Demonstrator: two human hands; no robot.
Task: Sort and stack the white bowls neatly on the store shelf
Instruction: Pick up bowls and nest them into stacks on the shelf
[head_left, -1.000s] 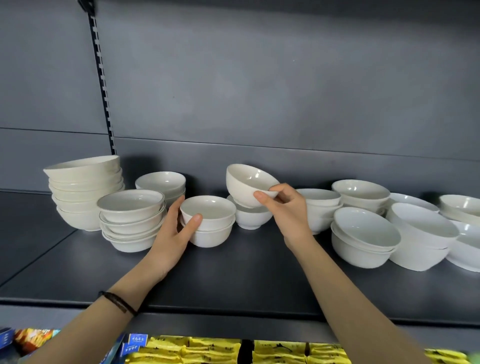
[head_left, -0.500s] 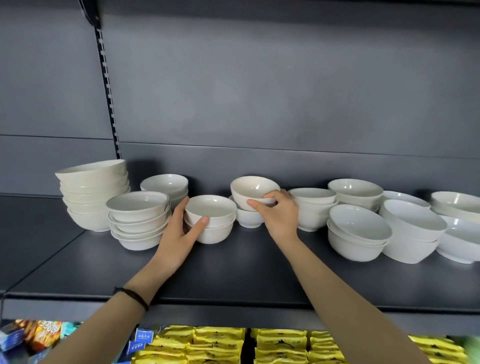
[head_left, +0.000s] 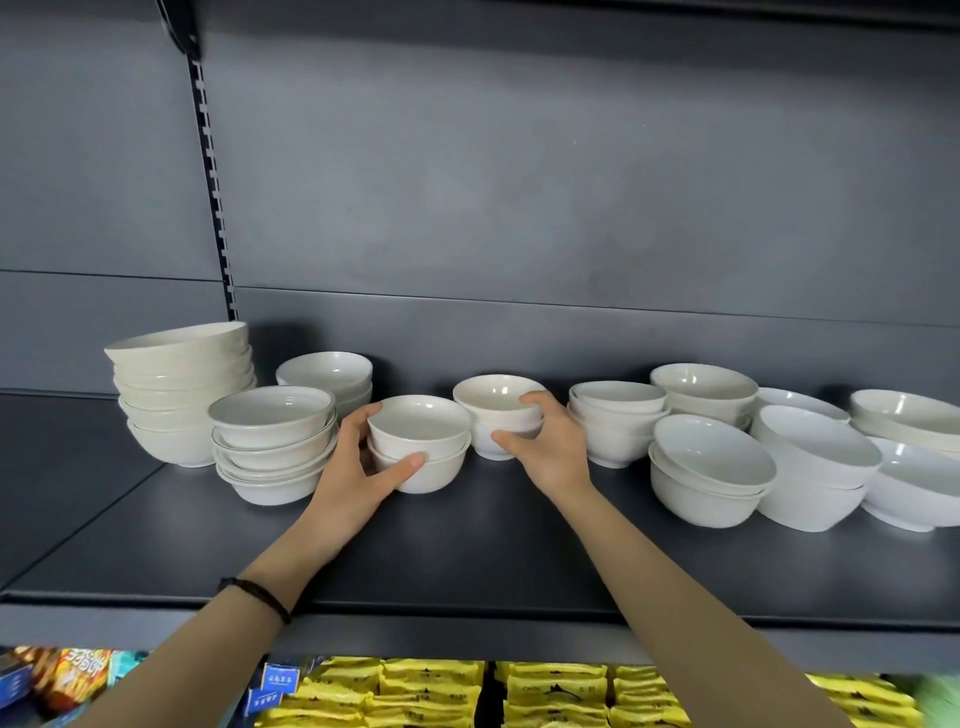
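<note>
White bowls stand in stacks along the dark shelf. My left hand grips a two-bowl stack near the middle, thumb at its front and fingers round its left side. My right hand holds the small stack behind it, fingers on the top bowl's rim and thumb low on the lower bowl. That top bowl sits nested and level.
A tall stack of wide bowls stands far left, with a shorter stack and another beside it. More stacks fill the right. Snack packets lie on the lower shelf.
My right hand lowered the tilted bowl onto the bowl behind the middle stack, where it now sits nested. My left hand stayed on its stack.
</note>
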